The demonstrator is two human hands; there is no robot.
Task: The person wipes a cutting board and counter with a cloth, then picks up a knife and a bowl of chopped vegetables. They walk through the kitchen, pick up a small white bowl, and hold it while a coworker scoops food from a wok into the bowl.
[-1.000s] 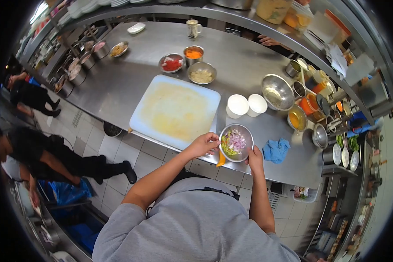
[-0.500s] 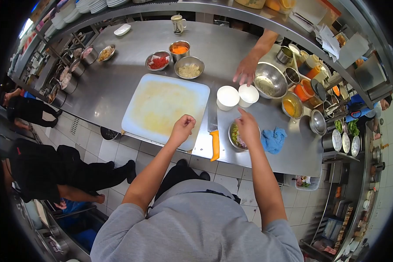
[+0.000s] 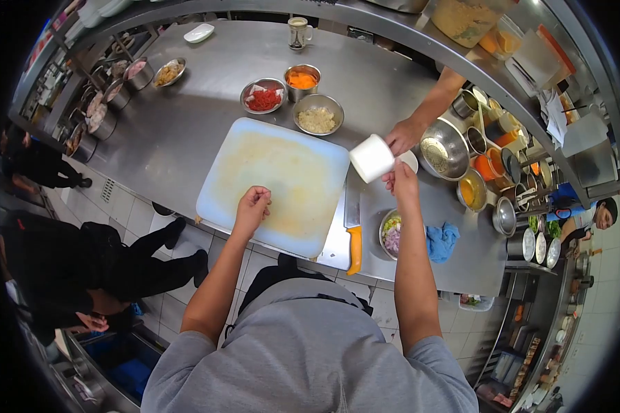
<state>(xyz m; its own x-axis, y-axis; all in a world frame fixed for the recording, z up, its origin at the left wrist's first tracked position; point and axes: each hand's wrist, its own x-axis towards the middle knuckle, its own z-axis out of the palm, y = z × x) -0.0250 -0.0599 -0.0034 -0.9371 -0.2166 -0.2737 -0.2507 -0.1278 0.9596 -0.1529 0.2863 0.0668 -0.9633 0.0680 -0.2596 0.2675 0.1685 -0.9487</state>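
Over the lower middle of the stained cutting board is my left hand, its fingers curled together with nothing visible in them. My right hand is by the rim of a tilted white tub, fingers pinched; whether they grip the tub cannot be made out. A co-worker's hand reaches in from the far side and touches that tub. A second white tub stands partly hidden behind it. Below my right hand sits a metal bowl of chopped vegetables, beside an orange-handled knife.
Bowls of red food, orange pieces and pale chopped food stand beyond the board. A blue cloth lies right. A large metal bowl is at the back right, under an overhead shelf. People stand at left.
One white tub has been lifted and tilted sideways. The co-worker's hand has moved down to it. My right hand has gone from pointing to pinched, and the view has shifted slightly.
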